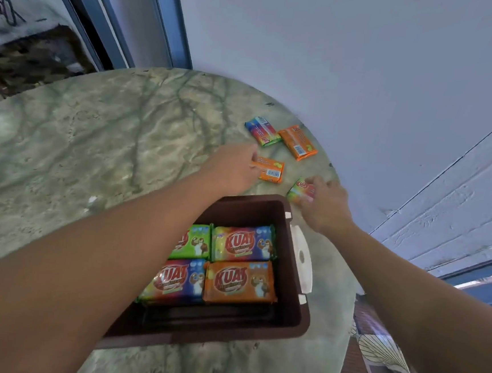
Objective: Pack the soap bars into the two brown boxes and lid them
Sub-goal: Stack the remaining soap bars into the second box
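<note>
An open brown box (289, 318) stands on the round marble table (95, 131) and holds several wrapped soap bars (239, 281) laid flat. Beyond the box, my left hand (234, 167) pinches the near end of an orange soap bar (270, 170) lying on the table. To the right, my right hand (325, 199) closes its fingers on a rainbow-wrapped soap bar (298, 191) by the box's far right corner. Farther back lie a rainbow bar (263, 130) and another orange bar (298, 142). Only one brown box is in view.
The box has a white latch handle (301, 256) on its right side. The table edge (349, 255) curves close past the box on the right, with patterned floor (378, 361) below. A pale wall (368, 63) stands right behind the table.
</note>
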Demonstrator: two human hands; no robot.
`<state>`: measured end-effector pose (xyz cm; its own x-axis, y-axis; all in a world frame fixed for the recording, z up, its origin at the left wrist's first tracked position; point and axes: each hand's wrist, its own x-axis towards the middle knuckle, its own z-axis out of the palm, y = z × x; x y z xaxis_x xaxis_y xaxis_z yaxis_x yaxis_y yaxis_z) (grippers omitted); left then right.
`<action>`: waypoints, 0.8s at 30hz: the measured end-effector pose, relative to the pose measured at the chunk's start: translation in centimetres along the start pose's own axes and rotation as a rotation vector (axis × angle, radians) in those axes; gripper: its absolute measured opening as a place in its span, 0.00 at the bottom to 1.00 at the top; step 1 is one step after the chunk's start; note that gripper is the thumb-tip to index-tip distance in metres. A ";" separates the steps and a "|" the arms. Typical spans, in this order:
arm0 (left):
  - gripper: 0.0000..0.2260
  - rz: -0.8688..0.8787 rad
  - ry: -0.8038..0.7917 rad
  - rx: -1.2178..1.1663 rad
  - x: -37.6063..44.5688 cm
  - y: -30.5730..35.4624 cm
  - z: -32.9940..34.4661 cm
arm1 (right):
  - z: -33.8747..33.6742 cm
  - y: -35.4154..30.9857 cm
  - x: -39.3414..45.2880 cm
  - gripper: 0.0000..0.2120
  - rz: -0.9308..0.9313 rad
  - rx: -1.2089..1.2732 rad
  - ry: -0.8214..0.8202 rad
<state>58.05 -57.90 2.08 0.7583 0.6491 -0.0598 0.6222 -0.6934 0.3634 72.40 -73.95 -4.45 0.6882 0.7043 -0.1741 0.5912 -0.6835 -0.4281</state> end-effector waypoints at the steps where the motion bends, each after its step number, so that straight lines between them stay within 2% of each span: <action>1: 0.09 0.007 -0.016 0.045 1.1 0.3 0.4 | 0.2 0.2 0.5 0.23 -0.013 -0.050 -0.025; 4: 0.09 0.030 -0.104 0.150 4.3 0.9 2.1 | 0.9 0.8 1.8 0.27 -0.023 -0.185 -0.100; 8: 0.12 0.117 -0.215 0.355 7.1 1.4 4.3 | 1.5 1.6 3.1 0.26 -0.024 -0.263 -0.129; 12: 0.26 0.149 -0.292 0.565 8.3 0.7 6.1 | 1.6 2.2 3.9 0.25 -0.060 -0.255 -0.104; 14: 0.38 0.140 -0.364 0.603 8.7 -0.2 6.9 | 1.7 2.4 4.2 0.26 -0.064 -0.233 -0.106; 16: 0.44 0.125 -0.387 0.592 8.8 -0.9 7.5 | 1.6 2.5 4.5 0.29 -0.055 -0.196 -0.115; 20: 0.38 0.134 -0.332 0.557 9.0 -1.3 7.5 | 1.4 2.4 4.7 0.33 -0.017 -0.153 -0.109; 24: 0.35 -0.049 -0.387 0.316 8.0 -2.2 7.0 | 1.1 1.4 3.9 0.32 -0.002 -0.067 -0.081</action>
<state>64.15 -53.40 -5.71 0.7063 0.5610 -0.4318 0.6416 -0.7650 0.0556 75.41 -71.96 -6.71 0.6521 0.7172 -0.2458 0.6213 -0.6913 -0.3689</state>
